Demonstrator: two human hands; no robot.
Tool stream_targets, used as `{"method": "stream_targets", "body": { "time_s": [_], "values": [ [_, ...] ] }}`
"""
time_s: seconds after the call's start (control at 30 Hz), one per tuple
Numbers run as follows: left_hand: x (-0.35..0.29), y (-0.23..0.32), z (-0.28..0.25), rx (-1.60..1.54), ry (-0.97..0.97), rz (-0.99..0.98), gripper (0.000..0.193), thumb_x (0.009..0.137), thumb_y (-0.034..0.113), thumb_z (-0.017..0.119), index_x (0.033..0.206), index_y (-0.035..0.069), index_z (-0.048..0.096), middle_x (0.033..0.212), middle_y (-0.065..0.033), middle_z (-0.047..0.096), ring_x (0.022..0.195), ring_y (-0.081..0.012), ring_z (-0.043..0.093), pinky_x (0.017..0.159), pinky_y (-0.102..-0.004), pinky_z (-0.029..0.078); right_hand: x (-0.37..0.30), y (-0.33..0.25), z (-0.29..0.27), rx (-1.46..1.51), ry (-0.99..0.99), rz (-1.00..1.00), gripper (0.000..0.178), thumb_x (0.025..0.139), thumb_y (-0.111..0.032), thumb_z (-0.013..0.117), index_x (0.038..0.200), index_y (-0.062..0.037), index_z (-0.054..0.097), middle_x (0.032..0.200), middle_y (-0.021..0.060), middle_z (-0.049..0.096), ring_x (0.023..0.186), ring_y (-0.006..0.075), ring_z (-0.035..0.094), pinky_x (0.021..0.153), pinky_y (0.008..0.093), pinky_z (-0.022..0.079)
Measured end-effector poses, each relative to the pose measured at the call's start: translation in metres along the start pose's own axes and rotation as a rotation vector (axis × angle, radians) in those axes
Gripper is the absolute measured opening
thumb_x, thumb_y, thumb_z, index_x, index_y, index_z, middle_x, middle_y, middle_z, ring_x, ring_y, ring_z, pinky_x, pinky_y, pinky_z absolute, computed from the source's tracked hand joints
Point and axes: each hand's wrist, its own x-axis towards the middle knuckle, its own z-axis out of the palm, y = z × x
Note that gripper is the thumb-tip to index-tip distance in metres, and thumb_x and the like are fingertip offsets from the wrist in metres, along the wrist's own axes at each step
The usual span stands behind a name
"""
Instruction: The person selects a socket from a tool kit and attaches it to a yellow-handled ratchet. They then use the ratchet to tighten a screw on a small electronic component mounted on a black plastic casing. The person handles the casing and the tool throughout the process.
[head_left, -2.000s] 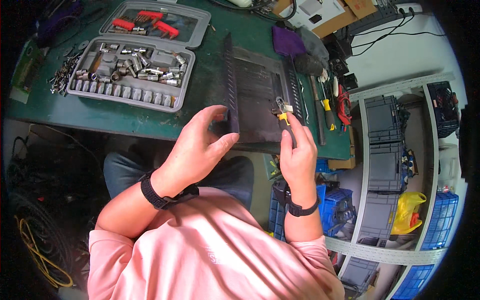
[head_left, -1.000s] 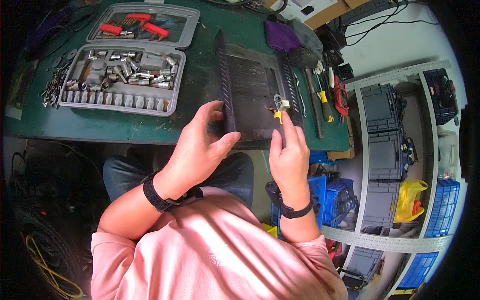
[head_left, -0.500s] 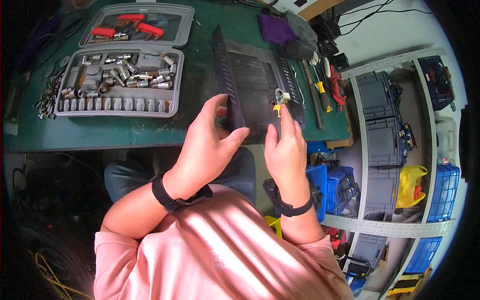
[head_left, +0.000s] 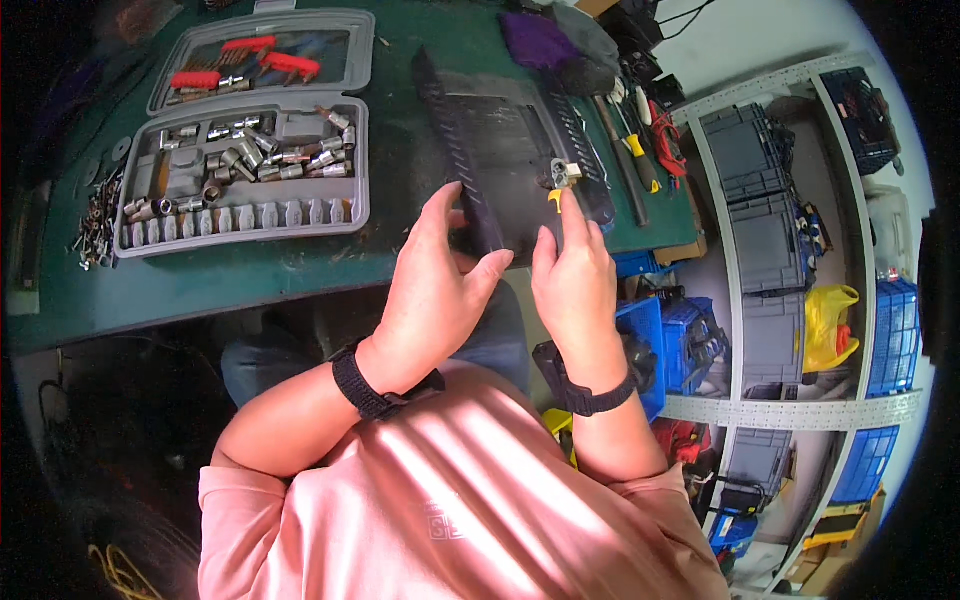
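On the green bench lies a black metal tray with raised, slotted sides. My left hand is curled at its near left corner, fingers against the outer side and thumb by the near end. A ratchet wrench with a metal head and a yellow-and-dark handle is in my right hand. Its head sits over the tray's right side, and my index finger stretches along the handle. The rest of the handle is hidden by my hand.
An open grey socket case lies at left, beside loose screws. A hammer, screwdrivers and red-handled pliers rest at the bench's right. Shelves with grey crates stand farther right.
The view has shifted slightly, so the bench and shelves sit differently in the picture. Both hands keep nearly the same places at the tray and the ratchet wrench.
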Motion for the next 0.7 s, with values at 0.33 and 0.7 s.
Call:
{"method": "stream_targets", "body": {
  "time_s": [0.33, 0.7],
  "values": [
    [0.0, -0.001, -0.002, 0.027, -0.027, 0.008, 0.074, 0.083, 0.006, 0.073, 0.142, -0.006, 0.031, 0.12, -0.0266, 0.058, 0.073, -0.0183, 0.069, 0.063, -0.0294, 0.055, 0.017, 0.022, -0.016, -0.003, -0.015, -0.145, 0.041, 0.088, -0.011, 0.061, 0.128, -0.0027, 0.057, 0.092, 0.0263, 0.064, 0.086, 0.044, 0.064, 0.074, 0.0497, 0.053],
    [0.0, -0.007, -0.003, 0.075, 0.013, 0.063, 0.076, 0.078, 0.01, 0.076, 0.138, -0.011, 0.035, 0.118, -0.0332, 0.057, 0.085, -0.0331, 0.068, 0.083, -0.0389, 0.053, 0.014, 0.03, -0.011, -0.034, -0.019, -0.203, 0.045, 0.089, -0.012, 0.061, 0.133, -0.0027, 0.054, 0.09, 0.0253, 0.063, 0.081, 0.0437, 0.065, 0.07, 0.0493, 0.053]
  ]
}}
